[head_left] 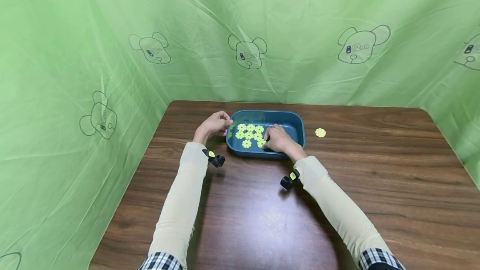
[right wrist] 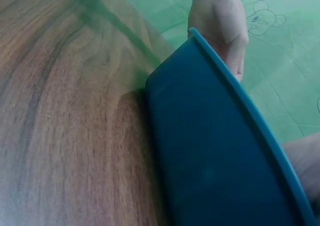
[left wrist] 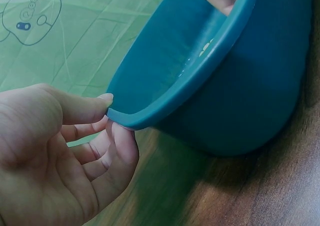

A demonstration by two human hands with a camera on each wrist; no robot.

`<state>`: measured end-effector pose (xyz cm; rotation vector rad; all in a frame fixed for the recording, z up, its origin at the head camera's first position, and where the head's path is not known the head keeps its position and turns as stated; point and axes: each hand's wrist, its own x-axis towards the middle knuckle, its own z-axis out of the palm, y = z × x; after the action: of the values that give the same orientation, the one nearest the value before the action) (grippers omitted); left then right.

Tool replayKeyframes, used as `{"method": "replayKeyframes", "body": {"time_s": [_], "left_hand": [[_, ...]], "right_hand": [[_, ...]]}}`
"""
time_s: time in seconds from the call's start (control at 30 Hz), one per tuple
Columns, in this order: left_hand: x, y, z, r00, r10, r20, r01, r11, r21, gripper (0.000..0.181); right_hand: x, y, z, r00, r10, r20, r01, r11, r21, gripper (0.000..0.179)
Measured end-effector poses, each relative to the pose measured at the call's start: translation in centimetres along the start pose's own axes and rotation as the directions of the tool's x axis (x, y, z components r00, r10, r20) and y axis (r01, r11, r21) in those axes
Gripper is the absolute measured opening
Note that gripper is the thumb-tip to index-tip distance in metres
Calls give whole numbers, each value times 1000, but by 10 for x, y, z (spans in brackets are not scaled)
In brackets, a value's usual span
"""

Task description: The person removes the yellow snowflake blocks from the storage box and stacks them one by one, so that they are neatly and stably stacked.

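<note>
A dark blue, rounded rectangular basin point(head_left: 296, 126) stands on the table, with several yellow flower-shaped pieces point(head_left: 248, 135) grouped flat on its floor, left of the middle. My left hand point(head_left: 214, 124) pinches the basin's left rim; the left wrist view shows the thumb point(left wrist: 102, 101) above and the index finger below. My right hand point(head_left: 280, 140) reaches over the near wall into the basin. Its curled fingers hold the edge of a yellow flower-shaped piece point(head_left: 260, 142) at the group's lower right. In the right wrist view the basin wall point(right wrist: 210, 141) hides those fingertips.
One yellow flower-shaped piece point(head_left: 320, 132) lies on the table to the right of the basin. The brown wood table point(head_left: 247, 203) extends in front and to both sides. A green cloth point(head_left: 292, 32) with printed bear heads hangs behind the table's far edge.
</note>
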<state>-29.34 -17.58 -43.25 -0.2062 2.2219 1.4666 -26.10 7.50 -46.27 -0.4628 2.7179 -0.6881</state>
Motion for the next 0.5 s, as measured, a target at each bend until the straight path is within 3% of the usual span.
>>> {"method": "replayKeyframes", "body": {"time_s": [0.13, 0.3, 0.5], "left_hand": [[1, -1, 0, 1000, 1, 1, -1, 1000, -9, 15], [1, -1, -1, 1000, 0, 5, 0, 1000, -11, 14], [0, -1, 0, 1000, 1, 4, -1, 1000, -10, 14]], "right_hand": [[0, 1, -4, 999, -35, -13, 36, 999, 28, 18], [-4, 3, -9, 999, -44, -31, 48, 990, 131, 15], [-4, 8, -13, 998, -9, -60, 28, 943, 333, 15]]}}
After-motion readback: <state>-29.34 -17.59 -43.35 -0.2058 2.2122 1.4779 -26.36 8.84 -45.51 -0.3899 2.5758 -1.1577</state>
